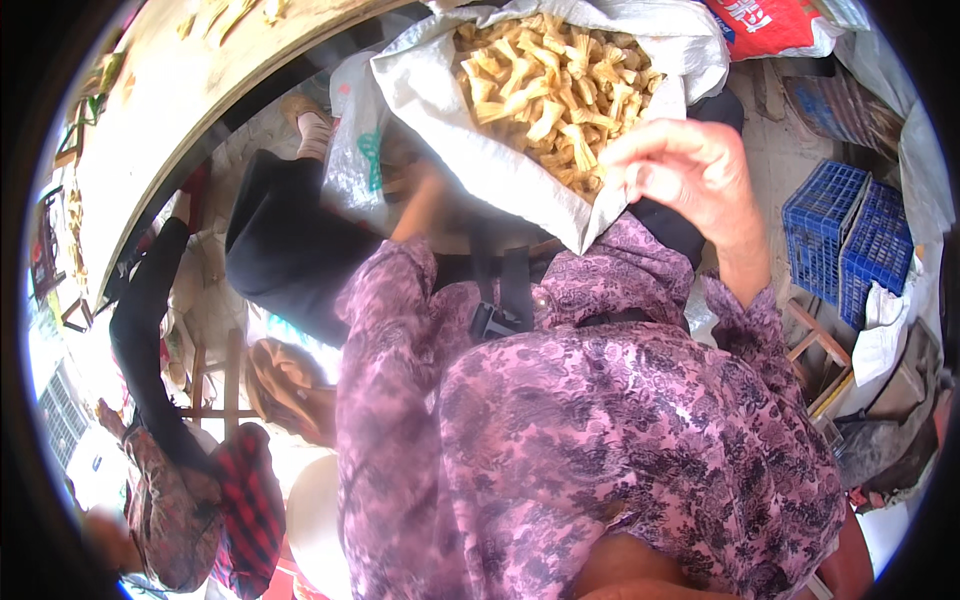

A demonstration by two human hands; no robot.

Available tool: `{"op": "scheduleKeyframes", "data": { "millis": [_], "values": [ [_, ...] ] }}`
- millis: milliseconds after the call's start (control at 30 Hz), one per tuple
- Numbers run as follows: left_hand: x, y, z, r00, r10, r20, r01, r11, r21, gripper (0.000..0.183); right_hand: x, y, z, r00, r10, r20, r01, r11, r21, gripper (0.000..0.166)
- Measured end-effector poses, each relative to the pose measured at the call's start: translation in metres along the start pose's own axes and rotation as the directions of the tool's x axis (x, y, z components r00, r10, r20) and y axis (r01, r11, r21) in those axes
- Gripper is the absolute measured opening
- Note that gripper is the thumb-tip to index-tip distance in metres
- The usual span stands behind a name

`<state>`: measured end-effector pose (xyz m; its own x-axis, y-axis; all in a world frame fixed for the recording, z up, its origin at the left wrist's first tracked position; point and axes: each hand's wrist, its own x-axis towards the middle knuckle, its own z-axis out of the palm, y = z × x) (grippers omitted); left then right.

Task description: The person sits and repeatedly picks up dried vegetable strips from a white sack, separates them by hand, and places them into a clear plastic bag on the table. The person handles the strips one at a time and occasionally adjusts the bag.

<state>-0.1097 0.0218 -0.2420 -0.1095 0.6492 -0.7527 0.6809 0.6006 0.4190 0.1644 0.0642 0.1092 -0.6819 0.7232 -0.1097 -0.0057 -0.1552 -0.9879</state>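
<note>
A white woven sack (480, 172) lies with its mouth wide at the top centre. It holds many pale yellow, dried-looking pieces (544, 120) with narrow middles and flared ends; I cannot tell their exact kind. My right hand (686, 172) is at the sack's near right rim, thumb and forefinger pinched on its edge. Blurred, my left hand (427, 187) is low beside the sack's left side, its fingers partly hidden in shadow. A clear plastic bag (356, 150) with green marking hangs left of the sack.
A pale round-edged table (150, 142) curves along the upper left, with similar yellow pieces (229, 19) on it. Blue plastic crates (825, 225) and a wooden frame (817, 337) stand at right. A red printed bag (780, 30) is at the upper right. Another person (172, 487) sits at left.
</note>
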Motion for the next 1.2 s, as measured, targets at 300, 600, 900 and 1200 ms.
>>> {"op": "scheduleKeyframes", "data": {
  "millis": [300,600,900,1200],
  "values": [
    [0.065,-0.052,-0.008,0.884,0.172,-0.434,-0.097,0.977,0.189,0.035,-0.006,0.012,0.009,0.981,0.123,-0.147,-0.128,0.992,-0.02,0.015],
    [-0.203,0.067,-0.164,0.844,0.246,-0.476,-0.531,0.498,-0.685,0.02,0.028,0.008,0.035,0.993,0.068,-0.098,-0.085,0.979,-0.186,0.014],
    [-0.299,0.132,-0.186,0.695,0.57,-0.438,-0.657,0.255,-0.71,0.038,0.066,-0.012,0.048,0.856,-0.516,0.028,0.452,0.721,-0.525,0.057],
    [-0.316,0.168,-0.207,0.611,0.699,-0.371,-0.791,0.529,-0.307,0.015,0.066,-0.055,0.029,0.919,-0.037,0.394,0.085,0.991,-0.105,0.048]
  ]
}}
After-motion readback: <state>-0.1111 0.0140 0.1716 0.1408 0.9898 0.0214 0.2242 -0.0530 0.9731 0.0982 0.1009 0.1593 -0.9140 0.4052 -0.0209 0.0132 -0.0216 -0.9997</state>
